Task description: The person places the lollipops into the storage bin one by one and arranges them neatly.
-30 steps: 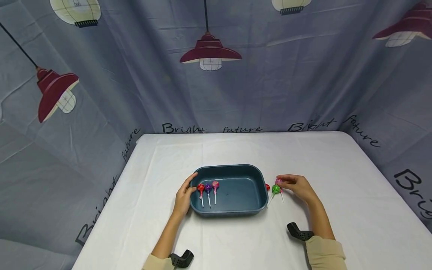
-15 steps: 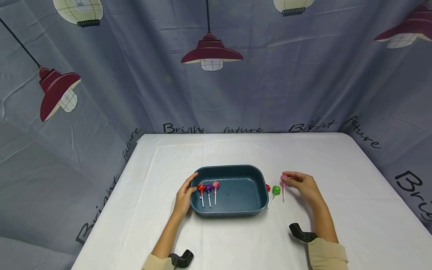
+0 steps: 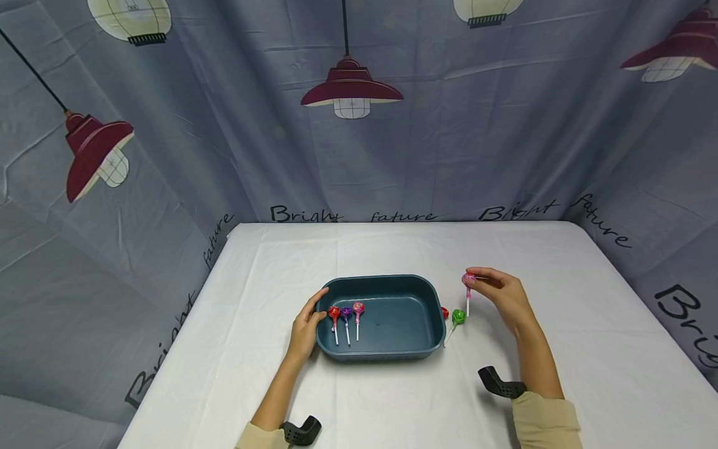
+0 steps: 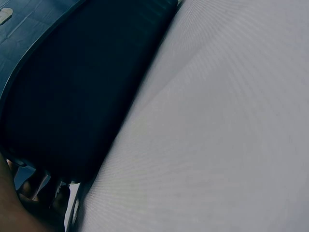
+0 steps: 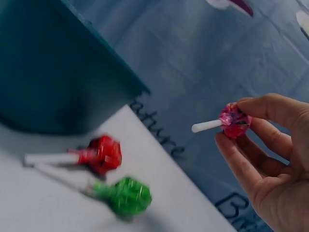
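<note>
My right hand (image 3: 507, 300) pinches a pink lollipop (image 5: 237, 129) by its wrapped head, thumb and fingertips around it. Its white stick points down in the head view, above the cloth right of the tray. On the tray's left end, my left hand (image 3: 303, 330) grips the wall, thumb over the rim. The dark teal tray (image 3: 392, 318) holds a red lollipop (image 3: 333, 312), a purple lollipop (image 3: 346, 313) and a pink-headed lollipop (image 3: 358, 307) in a row. Outside its right end lie a green lollipop (image 5: 128, 195) and another red lollipop (image 5: 104, 154).
A white cloth (image 3: 359, 399) covers the table. Behind it hangs a grey-blue curtain (image 3: 252, 112) printed with lamps and lettering. Black wrist devices sit at the left wrist (image 3: 303, 430) and right wrist (image 3: 500, 382).
My right hand has drawn the pink lollipop away from the green one, first rightward, then up and farther back. My left hand and the tray have stayed in place.
</note>
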Available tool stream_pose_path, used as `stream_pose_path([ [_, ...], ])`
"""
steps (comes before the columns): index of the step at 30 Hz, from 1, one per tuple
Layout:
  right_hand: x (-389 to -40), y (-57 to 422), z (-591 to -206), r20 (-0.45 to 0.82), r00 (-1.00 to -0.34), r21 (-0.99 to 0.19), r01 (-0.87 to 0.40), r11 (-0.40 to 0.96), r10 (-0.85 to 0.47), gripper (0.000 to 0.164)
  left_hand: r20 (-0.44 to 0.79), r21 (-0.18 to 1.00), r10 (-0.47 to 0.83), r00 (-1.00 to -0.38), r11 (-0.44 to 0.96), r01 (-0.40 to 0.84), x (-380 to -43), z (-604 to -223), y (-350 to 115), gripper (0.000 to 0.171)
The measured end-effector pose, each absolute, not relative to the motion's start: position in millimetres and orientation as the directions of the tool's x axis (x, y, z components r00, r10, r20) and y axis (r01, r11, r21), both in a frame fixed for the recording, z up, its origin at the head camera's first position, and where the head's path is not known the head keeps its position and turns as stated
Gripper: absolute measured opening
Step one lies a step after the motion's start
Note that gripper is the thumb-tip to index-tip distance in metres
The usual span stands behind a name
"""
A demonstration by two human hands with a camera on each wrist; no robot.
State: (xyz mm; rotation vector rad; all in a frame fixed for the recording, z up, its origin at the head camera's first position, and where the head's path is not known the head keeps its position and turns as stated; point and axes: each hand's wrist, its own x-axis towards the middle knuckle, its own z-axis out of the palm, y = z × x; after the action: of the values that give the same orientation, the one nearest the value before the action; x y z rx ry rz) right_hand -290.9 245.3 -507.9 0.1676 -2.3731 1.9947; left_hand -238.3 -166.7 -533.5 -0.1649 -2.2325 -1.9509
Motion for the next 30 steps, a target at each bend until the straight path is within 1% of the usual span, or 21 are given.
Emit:
stream_pose_path([
  [1,-290,241,-502,0.118,-0.990,-0.980,-0.128,0.151,-0.074,0.046,0.204,0.970,-0.029,-0.979,0.139,0.198,-238,-534,-167,0.049],
  [3,-285,229,-483,0.137,-0.986,-0.976,-0.151,0.157,-0.093,0.043,0.205,0.970,-0.031,-0.978,0.143,0.198,-239,-534,-167,0.049],
  [5,-282,218,-470,0.166,-0.980,-0.975,-0.180,0.129,-0.109,0.039,0.199,0.971,-0.034,-0.979,0.144,0.193,-239,-535,-167,0.048],
  [6,-279,211,-461,0.168,-0.978,-0.972,-0.185,0.148,-0.120,0.040,0.195,0.971,-0.036,-0.980,0.145,0.188,-239,-535,-168,0.048],
  [8,-276,199,-449,0.174,-0.975,-0.971,-0.193,0.139,-0.138,0.039,0.190,0.972,-0.036,-0.981,0.146,0.182,-240,-536,-168,0.048],
  [10,-277,189,-443,0.178,-0.970,-0.975,-0.197,0.105,-0.165,0.038,0.188,0.973,-0.037,-0.981,0.145,0.181,-240,-537,-168,0.049],
  [13,-279,173,-440,0.169,-0.967,-0.977,-0.190,0.095,-0.192,0.037,0.181,0.975,-0.025,-0.983,0.139,0.176,-238,-532,-168,0.048],
  [16,-280,157,-439,0.154,-0.963,-0.974,-0.185,0.130,-0.222,0.035,0.180,0.975,-0.017,-0.984,0.134,0.176,-238,-530,-168,0.048],
  [20,-276,135,-429,0.116,-0.953,-0.970,-0.170,0.176,-0.279,0.029,0.195,0.972,-0.020,-0.981,0.138,0.190,-239,-534,-168,0.048],
  [24,-272,117,-422,0.090,-0.935,-0.969,-0.161,0.185,-0.342,0.025,0.197,0.971,-0.026,-0.980,0.146,0.191,-240,-535,-168,0.048],
  [30,-285,104,-450,0.077,-0.893,-0.966,-0.177,0.189,-0.443,0.021,0.187,0.972,-0.029,-0.982,0.150,0.181,-240,-535,-169,0.049],
])
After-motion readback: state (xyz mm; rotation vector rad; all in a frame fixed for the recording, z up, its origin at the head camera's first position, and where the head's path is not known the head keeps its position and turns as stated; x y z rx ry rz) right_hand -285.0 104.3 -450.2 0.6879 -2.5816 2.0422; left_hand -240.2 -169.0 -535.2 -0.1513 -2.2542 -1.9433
